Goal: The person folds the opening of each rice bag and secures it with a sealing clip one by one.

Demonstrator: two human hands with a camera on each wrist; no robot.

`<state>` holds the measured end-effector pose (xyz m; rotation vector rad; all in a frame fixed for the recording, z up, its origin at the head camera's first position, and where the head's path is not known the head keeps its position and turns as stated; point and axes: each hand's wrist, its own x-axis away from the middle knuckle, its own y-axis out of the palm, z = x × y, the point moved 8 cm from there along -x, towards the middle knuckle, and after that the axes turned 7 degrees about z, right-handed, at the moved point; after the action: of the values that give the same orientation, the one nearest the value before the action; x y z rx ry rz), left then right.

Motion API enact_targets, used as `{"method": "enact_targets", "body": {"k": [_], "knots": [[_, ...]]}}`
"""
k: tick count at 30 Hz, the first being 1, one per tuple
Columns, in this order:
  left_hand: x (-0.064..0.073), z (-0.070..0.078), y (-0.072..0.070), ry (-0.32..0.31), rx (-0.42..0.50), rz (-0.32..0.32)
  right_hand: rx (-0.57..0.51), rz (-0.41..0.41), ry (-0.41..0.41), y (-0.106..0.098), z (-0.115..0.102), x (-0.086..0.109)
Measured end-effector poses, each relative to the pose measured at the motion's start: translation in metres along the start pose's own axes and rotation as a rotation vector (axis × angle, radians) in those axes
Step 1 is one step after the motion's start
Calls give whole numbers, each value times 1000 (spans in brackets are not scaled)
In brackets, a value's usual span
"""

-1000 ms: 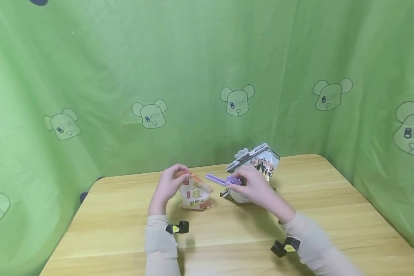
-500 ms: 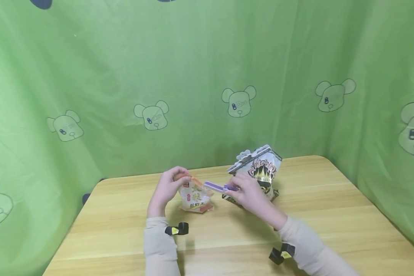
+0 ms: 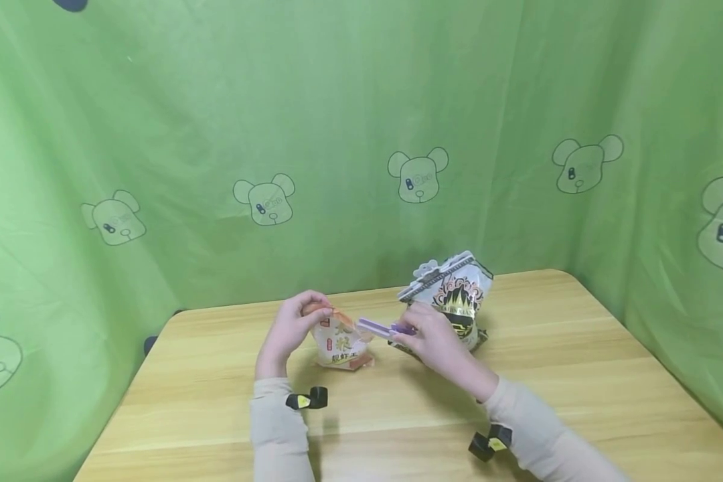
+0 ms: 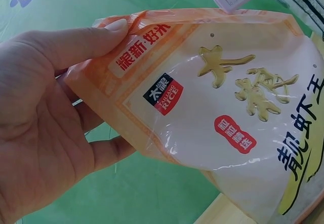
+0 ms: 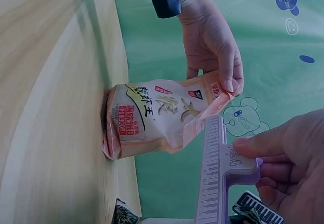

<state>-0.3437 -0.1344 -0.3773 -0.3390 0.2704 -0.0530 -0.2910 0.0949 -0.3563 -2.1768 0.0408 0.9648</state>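
My left hand (image 3: 292, 328) pinches the top corner of a small rice bag (image 3: 340, 347) between thumb and fingers. In the left wrist view this bag (image 4: 207, 112) has an orange folded top edge and gold and black lettering. The bag's base rests on the table, as the right wrist view shows. With thumb and fingers my right hand (image 3: 436, 340) pinches the handle of a purple bag clip (image 3: 375, 328) printed with piano keys. The clip (image 5: 211, 176) lies close to the bag's top edge; whether they touch I cannot tell.
A larger white and black printed bag (image 3: 465, 294) stands behind my right hand, with a black and white piano-key clip (image 3: 438, 276) across its slanted top. The wooden table (image 3: 217, 375) reaches back to a green curtain (image 3: 337, 100).
My right hand has brought the purple clip slightly left and down, nearer the rice bag's top edge. The left hand keeps its pinch on the bag. Little differs over the last half second.
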Motion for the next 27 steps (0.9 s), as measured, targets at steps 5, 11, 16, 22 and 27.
{"method": "enact_targets", "body": {"k": [5,11,16,22,27], "knots": [[1,2,-1,6,5,1,22,-19,15,5,3,0],[1,2,0,-8,3,1,28,-28,44,14,7,3],[3,7,0,-34,7,-5,54,-1,17,18,4,6],[4,9,-2,-43,-1,-6,68,52,-26,23,1,11],[2,2,-4,-29,6,10,52,26,21,29,5,13]]}}
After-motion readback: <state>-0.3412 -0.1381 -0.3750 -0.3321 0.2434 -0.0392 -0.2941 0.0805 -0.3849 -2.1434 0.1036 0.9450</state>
